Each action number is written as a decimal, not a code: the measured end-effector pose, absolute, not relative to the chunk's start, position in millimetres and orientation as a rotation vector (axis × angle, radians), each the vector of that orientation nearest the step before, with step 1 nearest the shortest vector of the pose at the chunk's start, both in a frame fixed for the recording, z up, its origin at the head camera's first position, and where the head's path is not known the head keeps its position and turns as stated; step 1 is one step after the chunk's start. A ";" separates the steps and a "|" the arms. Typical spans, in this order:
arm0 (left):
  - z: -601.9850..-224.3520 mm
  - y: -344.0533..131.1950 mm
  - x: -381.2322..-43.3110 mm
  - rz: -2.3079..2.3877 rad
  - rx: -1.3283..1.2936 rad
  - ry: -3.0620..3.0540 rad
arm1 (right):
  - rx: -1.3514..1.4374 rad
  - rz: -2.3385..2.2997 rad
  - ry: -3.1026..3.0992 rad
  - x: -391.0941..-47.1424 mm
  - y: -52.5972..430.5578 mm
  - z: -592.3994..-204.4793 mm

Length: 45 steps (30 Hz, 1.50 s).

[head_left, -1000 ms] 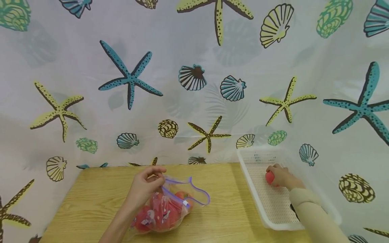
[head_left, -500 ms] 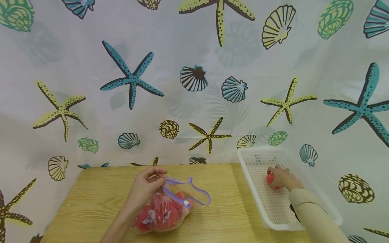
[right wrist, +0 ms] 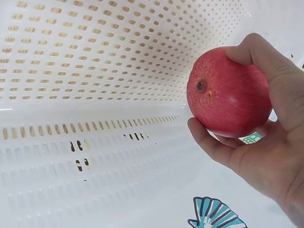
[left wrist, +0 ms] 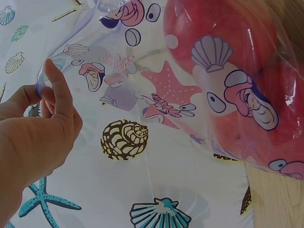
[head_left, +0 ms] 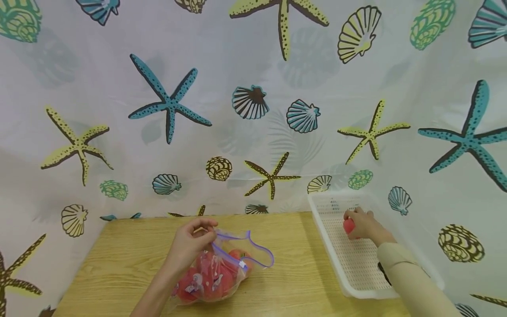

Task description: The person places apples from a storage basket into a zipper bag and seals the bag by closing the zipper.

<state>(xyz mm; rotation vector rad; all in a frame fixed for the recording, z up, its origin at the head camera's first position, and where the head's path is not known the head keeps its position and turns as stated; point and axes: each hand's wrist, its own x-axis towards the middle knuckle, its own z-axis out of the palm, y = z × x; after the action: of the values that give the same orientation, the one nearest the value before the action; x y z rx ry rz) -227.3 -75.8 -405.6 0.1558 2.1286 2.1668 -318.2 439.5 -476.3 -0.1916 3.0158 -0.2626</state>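
Note:
My left hand (head_left: 192, 240) pinches the top edge of a clear zip bag (head_left: 215, 275) with a purple zip and printed sea creatures. The bag lies on the table, its mouth held partly open, with several red apples (head_left: 237, 255) inside. In the left wrist view, thumb and fingers (left wrist: 59, 88) grip the thin plastic rim. My right hand (head_left: 364, 224) is inside the white basket at the right and holds a red apple (right wrist: 230, 92). Thumb and fingers curl round that apple from its sides, as the right wrist view shows, with its blossom end facing the camera.
The white perforated basket (head_left: 330, 255) stands at the table's right side against the curtain. A small black item (head_left: 382, 268) sits in it, partly hidden by the right sleeve. A curtain (head_left: 253, 141) printed with shells and starfish hangs behind the wooden table (head_left: 126, 259).
My right hand has shifted slightly back and to the left with the apple, still over the basket. My left hand and the bag stay as they were.

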 end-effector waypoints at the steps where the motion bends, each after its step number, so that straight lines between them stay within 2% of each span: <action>1: -405.6 -75.6 -227.3 2.169 0.158 2.126 | -0.196 -0.263 3.024 -318.3 437.9 -473.4; 17: -405.4 -73.1 -225.1 2.164 0.155 2.144 | -0.328 -0.317 3.115 -311.4 407.7 -430.3; 29: -404.8 -69.9 -222.5 2.165 0.143 2.153 | -0.477 -0.359 3.154 -304.7 387.3 -416.4; 45: -407.7 -67.2 -221.0 2.168 0.153 2.164 | -0.763 -0.332 3.157 -288.7 320.8 -377.7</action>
<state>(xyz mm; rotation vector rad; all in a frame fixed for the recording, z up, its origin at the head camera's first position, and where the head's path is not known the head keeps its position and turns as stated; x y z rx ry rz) -221.0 -67.2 -407.7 0.1530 2.1641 2.1678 -288.7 320.8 -377.7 -0.7633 3.1569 -0.3323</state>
